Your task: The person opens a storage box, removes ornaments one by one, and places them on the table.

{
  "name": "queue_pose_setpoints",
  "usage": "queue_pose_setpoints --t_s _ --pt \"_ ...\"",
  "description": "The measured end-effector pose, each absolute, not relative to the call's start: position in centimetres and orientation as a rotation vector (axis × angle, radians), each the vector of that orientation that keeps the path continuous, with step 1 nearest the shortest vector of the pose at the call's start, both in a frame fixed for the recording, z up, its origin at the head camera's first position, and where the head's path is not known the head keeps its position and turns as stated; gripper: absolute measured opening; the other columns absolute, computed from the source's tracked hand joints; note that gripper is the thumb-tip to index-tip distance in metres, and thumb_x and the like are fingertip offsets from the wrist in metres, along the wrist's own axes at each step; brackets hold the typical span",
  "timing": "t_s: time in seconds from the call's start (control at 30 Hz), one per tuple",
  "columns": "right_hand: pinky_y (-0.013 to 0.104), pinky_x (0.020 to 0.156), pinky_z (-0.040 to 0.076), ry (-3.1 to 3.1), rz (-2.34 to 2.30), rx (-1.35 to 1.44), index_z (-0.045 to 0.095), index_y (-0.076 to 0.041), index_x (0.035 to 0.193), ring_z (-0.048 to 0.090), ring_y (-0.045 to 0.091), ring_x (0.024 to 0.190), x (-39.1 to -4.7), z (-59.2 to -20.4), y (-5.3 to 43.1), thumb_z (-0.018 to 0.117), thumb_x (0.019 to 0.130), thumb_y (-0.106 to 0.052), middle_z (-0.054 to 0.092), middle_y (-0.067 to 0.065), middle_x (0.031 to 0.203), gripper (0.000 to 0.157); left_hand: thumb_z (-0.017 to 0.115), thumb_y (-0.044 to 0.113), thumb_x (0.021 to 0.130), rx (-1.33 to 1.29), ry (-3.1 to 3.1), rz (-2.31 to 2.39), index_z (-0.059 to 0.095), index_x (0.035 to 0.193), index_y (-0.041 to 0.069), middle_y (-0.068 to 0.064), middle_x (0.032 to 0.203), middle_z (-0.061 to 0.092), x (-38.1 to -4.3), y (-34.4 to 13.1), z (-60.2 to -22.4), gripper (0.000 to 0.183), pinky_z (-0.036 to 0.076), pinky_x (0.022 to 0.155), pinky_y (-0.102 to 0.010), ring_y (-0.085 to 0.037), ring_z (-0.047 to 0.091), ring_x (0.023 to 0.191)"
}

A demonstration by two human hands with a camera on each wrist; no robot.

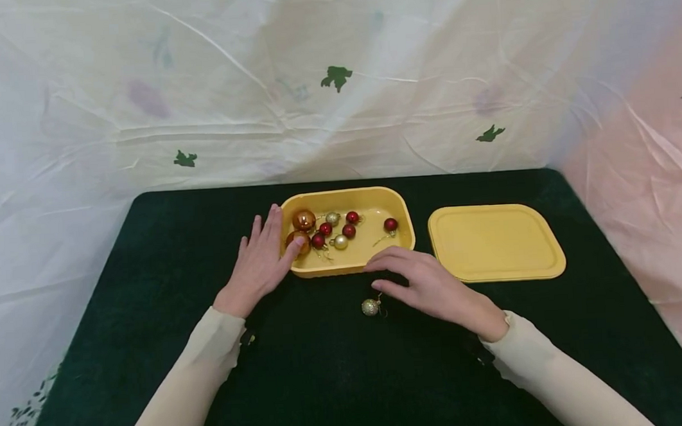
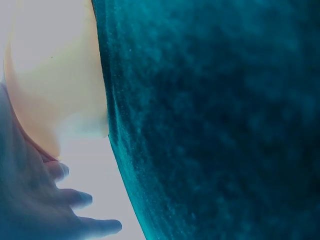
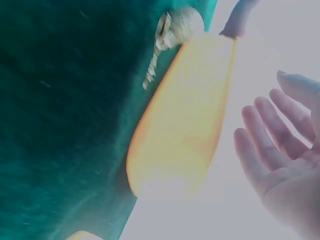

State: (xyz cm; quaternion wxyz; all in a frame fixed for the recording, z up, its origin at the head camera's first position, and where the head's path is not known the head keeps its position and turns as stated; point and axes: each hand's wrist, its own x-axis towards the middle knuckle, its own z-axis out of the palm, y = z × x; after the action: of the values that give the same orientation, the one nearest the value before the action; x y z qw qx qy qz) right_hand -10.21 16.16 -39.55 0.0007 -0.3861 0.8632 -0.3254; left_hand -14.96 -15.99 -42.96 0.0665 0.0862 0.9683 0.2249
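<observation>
A yellow plastic container [image 1: 378, 263] holds several small Christmas baubles: red ones such as this red bauble [image 1: 390, 224], gold ones such as this gold bauble [image 1: 340, 241], and larger copper ones such as this copper bauble [image 1: 303, 219]. My left hand [image 1: 255, 262] rests against the container's left end, fingers stretched out and thumb across the rim. My right hand [image 1: 426, 282] hovers by the near right edge with fingers spread and nothing in them. Just left of its thumb, a glittery gold bauble [image 1: 371, 307] with a string lies on the dark green cloth.
To the right of the container lies a flat yellow lid [image 1: 496, 242]. Dark green cloth [image 1: 338, 380] covers the table. A pale curtain [image 1: 313, 124] with green leaf shapes hangs behind the table's far edge and along both sides.
</observation>
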Motion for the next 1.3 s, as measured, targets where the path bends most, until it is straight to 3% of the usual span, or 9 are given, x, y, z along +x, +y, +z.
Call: queue_pose_setpoints --t_s 0.5,0.67,0.9,1.3 --pt "0.048 0.108 0.049 2.754 -1.048 -1.120 0.067 -0.008 0.134 0.059 0.024 0.130 -14.3 -39.5 13.7 0.071 0.100 -0.023 0.065 0.006 0.138 0.037 0.027 0.071 0.104 0.291 2.933 0.683 -0.002 0.168 0.013 -0.008 0.174 -0.006 -15.2 -15.9 -43.2 0.091 0.010 0.119 -0.073 -0.041 -0.003 0.158" --pt "0.048 0.108 0.049 2.767 -1.016 -1.088 0.066 -0.007 0.134 0.061 0.025 0.126 -15.7 -39.8 12.6 0.072 0.100 -0.023 0.068 0.007 0.132 0.038 0.026 0.071 0.104 0.291 2.927 0.677 -0.004 0.167 0.015 -0.005 0.174 -0.010 -15.3 -16.0 -43.1 0.090 0.010 0.120 -0.073 -0.040 -0.004 0.158" --pt "0.044 0.097 0.054 2.700 -1.010 -1.048 0.068 -0.004 0.132 0.067 0.028 0.109 -17.6 -40.5 11.3 0.072 0.100 -0.022 0.071 0.012 0.120 0.037 0.029 0.068 0.105 0.289 2.935 0.678 -0.001 0.167 0.013 -0.002 0.173 -0.015 -15.3 -16.1 -43.1 0.089 0.010 0.119 -0.073 -0.040 -0.006 0.158" --pt "0.045 0.104 0.052 2.648 -0.902 -0.974 0.067 -0.005 0.135 0.066 0.026 0.119 -18.4 -41.1 10.3 0.073 0.099 -0.022 0.070 0.012 0.130 0.040 0.028 0.071 0.103 0.275 2.934 0.658 -0.003 0.168 0.015 -0.002 0.173 -0.016 -15.0 -16.2 -43.2 0.091 0.011 0.120 -0.072 -0.039 -0.006 0.158"
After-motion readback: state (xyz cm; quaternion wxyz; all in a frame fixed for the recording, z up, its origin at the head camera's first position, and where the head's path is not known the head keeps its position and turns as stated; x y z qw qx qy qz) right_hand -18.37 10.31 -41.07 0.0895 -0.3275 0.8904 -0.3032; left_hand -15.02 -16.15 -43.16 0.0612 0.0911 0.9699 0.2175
